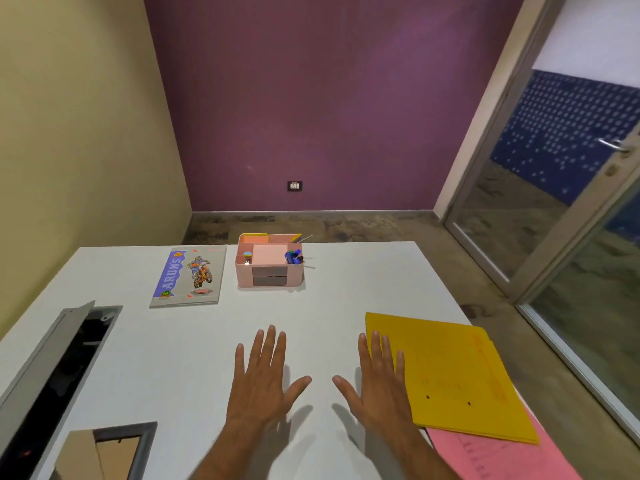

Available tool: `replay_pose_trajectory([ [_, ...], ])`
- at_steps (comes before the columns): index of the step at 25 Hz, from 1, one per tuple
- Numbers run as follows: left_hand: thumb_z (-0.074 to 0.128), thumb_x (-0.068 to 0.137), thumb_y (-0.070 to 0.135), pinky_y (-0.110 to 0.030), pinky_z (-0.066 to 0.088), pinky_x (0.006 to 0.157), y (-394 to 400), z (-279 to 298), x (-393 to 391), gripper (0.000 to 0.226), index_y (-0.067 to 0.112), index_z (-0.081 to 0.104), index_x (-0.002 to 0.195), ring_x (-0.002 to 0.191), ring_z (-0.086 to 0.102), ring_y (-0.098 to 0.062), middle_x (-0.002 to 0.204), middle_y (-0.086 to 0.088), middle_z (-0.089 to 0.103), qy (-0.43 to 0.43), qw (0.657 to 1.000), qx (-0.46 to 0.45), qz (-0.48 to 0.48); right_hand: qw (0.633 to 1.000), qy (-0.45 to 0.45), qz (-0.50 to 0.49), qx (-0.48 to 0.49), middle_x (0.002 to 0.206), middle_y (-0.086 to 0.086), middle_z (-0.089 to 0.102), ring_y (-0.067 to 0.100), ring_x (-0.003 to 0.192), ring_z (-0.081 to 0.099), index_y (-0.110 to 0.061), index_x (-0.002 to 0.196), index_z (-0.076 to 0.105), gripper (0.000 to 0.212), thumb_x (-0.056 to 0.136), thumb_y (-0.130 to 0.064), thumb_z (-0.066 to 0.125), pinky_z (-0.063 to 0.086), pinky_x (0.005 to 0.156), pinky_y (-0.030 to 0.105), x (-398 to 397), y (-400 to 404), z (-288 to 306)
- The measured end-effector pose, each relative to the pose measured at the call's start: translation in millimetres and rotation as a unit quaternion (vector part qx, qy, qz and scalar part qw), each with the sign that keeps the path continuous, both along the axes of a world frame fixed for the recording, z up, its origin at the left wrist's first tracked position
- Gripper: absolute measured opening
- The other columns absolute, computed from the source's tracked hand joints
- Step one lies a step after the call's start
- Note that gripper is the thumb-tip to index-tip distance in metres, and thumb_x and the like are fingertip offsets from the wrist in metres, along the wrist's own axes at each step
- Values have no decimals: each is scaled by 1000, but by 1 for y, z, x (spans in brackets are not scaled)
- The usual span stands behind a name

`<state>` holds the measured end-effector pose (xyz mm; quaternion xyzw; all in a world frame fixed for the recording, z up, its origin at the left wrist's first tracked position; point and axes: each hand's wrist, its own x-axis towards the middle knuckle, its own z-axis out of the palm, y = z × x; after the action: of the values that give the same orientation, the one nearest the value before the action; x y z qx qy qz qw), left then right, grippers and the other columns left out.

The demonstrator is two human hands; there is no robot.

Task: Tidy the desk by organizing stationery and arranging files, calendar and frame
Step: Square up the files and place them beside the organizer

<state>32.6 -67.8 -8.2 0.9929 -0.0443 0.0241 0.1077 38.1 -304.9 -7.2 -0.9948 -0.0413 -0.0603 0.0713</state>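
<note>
Both hands, left (265, 382) and right (375, 386), lie flat, spread and empty on the bench (346, 292); next, probably squaring the yellow file (457, 375) beside the right one.

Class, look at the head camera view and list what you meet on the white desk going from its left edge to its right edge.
Grey open cable hatch → grey picture frame lying face down → notebook with a motorbike rider on its cover → pink desk organiser → left hand → right hand → yellow file folder, lying on a pink file.
</note>
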Motion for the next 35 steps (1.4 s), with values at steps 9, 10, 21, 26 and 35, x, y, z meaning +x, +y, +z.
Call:
replay_pose_trajectory([
  [9,28,86,81,-57,13,112,-103,-12,-2,91,15,34,149,146,24,-30,159,-9,26,11,997,4,-79,997,33,-73,-18,161,11,9,31,149,5,-19,154,10,93,85,-80,24,9,116,58,-31,-113,-11],
  [10,29,86,81,-56,12,113,-112,-14,-3,92,15,33,150,147,22,-29,159,-8,25,14,996,1,-85,996,34,-79,-19,161,10,8,30,149,4,-19,154,9,94,85,-81,23,10,116,58,-34,-124,-14],
  [21,16,82,86,-47,2,119,-179,-38,-9,100,19,10,156,151,4,-25,163,-2,2,72,992,-67,-73,990,94,-97,-28,161,8,2,28,149,-1,-23,153,-2,84,91,-68,29,-7,116,50,-58,-205,-45],
  [26,65,80,63,-43,21,118,-204,-39,-6,110,10,5,155,146,22,-29,160,-13,21,227,891,-382,88,987,144,-68,-19,162,9,11,29,149,9,-23,149,-14,84,95,-39,48,1,118,48,-57,-213,-59],
  [35,82,76,28,-43,51,93,-221,-30,0,80,11,40,142,110,58,-28,135,-13,54,282,699,-597,274,977,192,-64,-61,157,6,30,25,144,29,-23,153,17,66,97,-32,50,25,115,47,-44,-218,-59],
])
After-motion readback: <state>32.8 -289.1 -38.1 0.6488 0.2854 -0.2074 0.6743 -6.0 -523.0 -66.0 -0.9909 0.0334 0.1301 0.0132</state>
